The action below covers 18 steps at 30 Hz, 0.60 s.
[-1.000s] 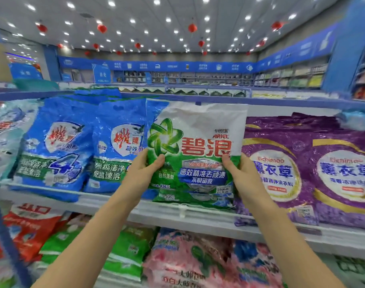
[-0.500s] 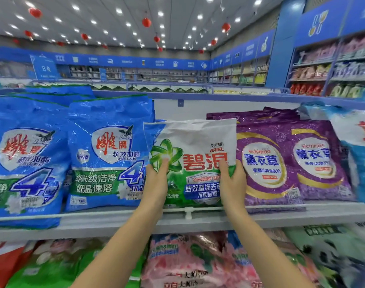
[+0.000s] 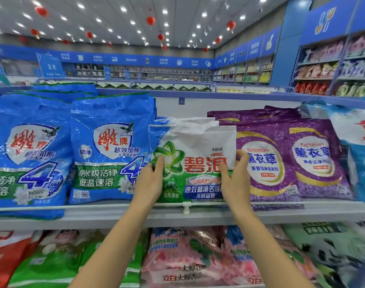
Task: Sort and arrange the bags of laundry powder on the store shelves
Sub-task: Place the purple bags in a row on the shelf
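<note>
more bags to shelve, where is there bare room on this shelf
Only above the green and white bag gripped by left hand and right hand: bare back panel between the blue bags and purple bags. Both sides are packed tight, as are the bags below.

Upper shelf (image 3: 94,218): white, with a thin front rail (image 3: 119,205) carrying a small clip (image 3: 186,209) at centre; stock leans back, faces forward. From the left: left blue bag (image 3: 26,154), its bottom edge hanging over the rail; second blue bag (image 3: 109,150) just beside it, more blue stock behind both; white-and-green bag (image 3: 194,146), smaller, upright behind the rail, between blue and purple stock; two purple bags (image 3: 266,163) overlapping in front, others stacked behind; white-and-blue bag (image 3: 362,150) at far right, cut by the frame. Tier below: red bag (image 3: 7,256); green bags (image 3: 52,265); pink bags (image 3: 187,256); pale green bag (image 3: 326,246); their supporting surface is hidden.
</note>
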Each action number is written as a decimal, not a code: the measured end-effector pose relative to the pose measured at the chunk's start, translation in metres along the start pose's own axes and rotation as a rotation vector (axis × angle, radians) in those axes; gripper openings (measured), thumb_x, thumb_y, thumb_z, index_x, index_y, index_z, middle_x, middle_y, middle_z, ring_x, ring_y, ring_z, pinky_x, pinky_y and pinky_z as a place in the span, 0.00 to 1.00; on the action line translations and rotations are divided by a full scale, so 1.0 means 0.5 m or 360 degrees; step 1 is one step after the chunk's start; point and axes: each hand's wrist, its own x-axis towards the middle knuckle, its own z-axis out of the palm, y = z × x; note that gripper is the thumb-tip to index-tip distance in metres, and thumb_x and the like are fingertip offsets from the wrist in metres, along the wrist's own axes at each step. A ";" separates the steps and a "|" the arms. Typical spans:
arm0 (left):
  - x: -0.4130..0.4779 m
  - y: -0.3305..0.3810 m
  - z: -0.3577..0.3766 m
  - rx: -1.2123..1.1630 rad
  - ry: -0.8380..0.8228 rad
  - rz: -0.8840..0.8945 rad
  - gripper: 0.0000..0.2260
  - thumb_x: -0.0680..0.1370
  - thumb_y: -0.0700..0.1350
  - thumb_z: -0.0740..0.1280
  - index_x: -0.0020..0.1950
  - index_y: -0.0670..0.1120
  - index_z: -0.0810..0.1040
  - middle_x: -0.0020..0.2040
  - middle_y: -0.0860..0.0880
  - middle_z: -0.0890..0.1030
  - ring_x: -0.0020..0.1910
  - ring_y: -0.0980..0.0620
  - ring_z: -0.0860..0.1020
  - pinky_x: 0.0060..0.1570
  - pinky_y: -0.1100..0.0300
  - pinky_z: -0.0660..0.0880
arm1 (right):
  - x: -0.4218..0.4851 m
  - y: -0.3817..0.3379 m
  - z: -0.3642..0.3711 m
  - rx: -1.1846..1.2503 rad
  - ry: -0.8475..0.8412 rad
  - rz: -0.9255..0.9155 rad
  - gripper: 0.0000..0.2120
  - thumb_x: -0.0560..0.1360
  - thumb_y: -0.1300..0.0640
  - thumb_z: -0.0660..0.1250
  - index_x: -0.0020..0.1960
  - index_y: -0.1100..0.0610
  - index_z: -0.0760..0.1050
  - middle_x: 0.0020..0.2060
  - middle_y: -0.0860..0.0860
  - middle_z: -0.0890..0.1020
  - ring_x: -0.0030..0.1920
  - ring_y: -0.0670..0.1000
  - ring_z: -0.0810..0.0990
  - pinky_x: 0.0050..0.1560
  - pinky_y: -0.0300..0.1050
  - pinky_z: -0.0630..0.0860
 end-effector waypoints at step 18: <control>-0.136 -0.016 -0.102 -0.0373 0.0214 0.0724 0.11 0.81 0.54 0.59 0.51 0.47 0.75 0.47 0.55 0.81 0.48 0.62 0.79 0.49 0.70 0.74 | -0.139 -0.023 -0.201 0.0153 0.0113 -0.0193 0.15 0.78 0.59 0.64 0.57 0.40 0.67 0.52 0.39 0.78 0.55 0.37 0.76 0.53 0.28 0.70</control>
